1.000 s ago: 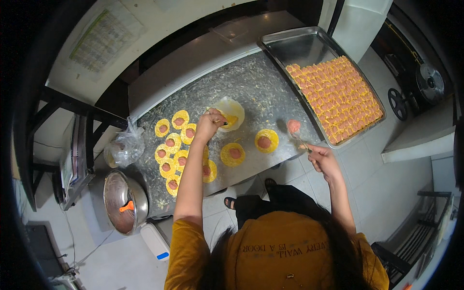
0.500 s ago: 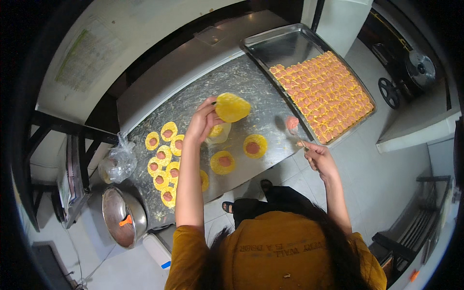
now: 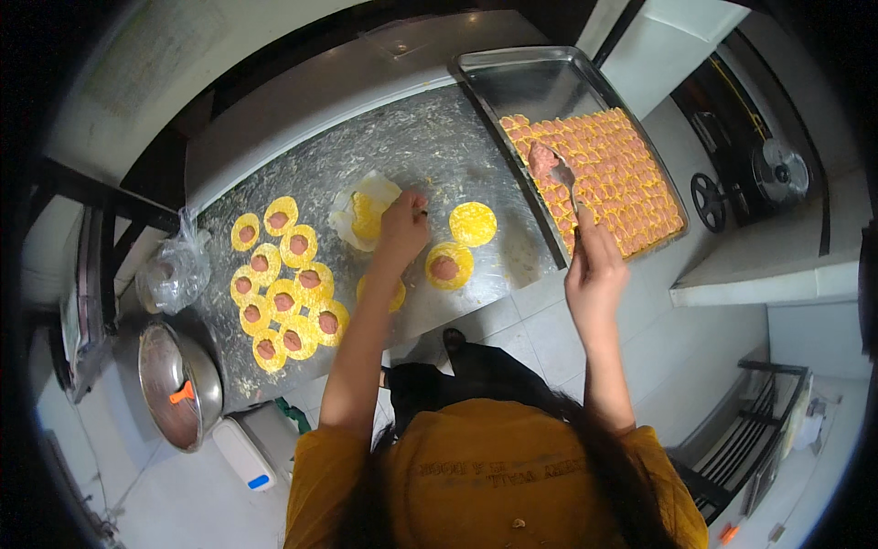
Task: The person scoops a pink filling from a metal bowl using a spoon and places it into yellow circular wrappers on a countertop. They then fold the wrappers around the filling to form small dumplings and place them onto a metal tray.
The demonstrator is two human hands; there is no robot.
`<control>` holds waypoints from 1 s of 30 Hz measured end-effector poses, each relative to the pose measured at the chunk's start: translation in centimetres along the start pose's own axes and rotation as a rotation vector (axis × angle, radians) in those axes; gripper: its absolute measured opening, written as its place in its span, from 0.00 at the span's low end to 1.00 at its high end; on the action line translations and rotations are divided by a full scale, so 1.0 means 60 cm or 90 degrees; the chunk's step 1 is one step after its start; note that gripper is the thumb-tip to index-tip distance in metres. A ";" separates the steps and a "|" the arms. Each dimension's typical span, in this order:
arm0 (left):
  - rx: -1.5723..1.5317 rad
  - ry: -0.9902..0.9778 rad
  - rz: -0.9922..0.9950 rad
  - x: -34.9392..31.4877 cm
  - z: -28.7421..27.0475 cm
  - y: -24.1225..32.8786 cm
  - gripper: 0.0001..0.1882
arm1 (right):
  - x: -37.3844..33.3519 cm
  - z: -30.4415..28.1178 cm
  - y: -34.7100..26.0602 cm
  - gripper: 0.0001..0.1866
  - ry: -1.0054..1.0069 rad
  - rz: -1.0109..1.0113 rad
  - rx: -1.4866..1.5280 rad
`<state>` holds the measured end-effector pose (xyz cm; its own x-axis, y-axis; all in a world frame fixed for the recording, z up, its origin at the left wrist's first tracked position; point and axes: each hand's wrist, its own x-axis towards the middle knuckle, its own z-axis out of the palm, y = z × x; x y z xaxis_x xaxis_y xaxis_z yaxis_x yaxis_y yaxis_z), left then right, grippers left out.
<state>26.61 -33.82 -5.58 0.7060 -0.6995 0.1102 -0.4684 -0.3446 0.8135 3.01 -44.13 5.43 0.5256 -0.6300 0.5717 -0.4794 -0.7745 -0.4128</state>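
My right hand point(image 3: 596, 265) grips a metal spoon point(image 3: 564, 174) by its handle. A lump of pink filling point(image 3: 542, 159) sits on the spoon, held over the edge of the tray. My left hand point(image 3: 403, 225) has its fingers curled beside yellow round wrappers point(image 3: 368, 216) lying on white paper point(image 3: 342, 220); nothing shows between the fingers, partly hidden by the hand's back. A bare yellow wrapper point(image 3: 473, 224) lies to its right. Just below it is a wrapper with filling point(image 3: 444, 266). Another wrapper point(image 3: 391, 295) is half covered by my left forearm.
Several filled wrappers point(image 3: 283, 296) lie grouped on the left of the dark tabletop point(image 3: 302, 178). A large metal tray point(image 3: 521, 62) holds rows of small yellow-and-pink dumplings point(image 3: 608, 178). A metal bowl point(image 3: 160, 371) with an orange-handled tool point(image 3: 182, 392) and a plastic bag point(image 3: 174, 274) are at left.
The wrapper my left hand held now lies on the table, and that hand has come down beside the paper. My right hand has raised the spoon to the tray's edge. The whole view has shifted.
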 end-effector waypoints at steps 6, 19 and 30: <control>-0.083 -0.017 -0.098 -0.077 -0.079 0.056 0.09 | -0.098 0.157 0.070 0.24 -0.212 -0.060 -0.154; 0.086 -0.010 0.027 -0.117 -0.035 0.009 0.06 | -0.099 0.142 0.081 0.26 -0.267 -0.023 -0.131; 0.220 -0.136 -0.222 0.021 0.097 0.027 0.10 | -0.115 0.151 0.070 0.26 -0.298 0.073 -0.117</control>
<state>23.68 -38.89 -7.45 0.7442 -0.6058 -0.2814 -0.3984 -0.7407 0.5410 3.75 -43.56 -6.65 0.6998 -0.7015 0.1344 -0.6463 -0.7021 -0.2990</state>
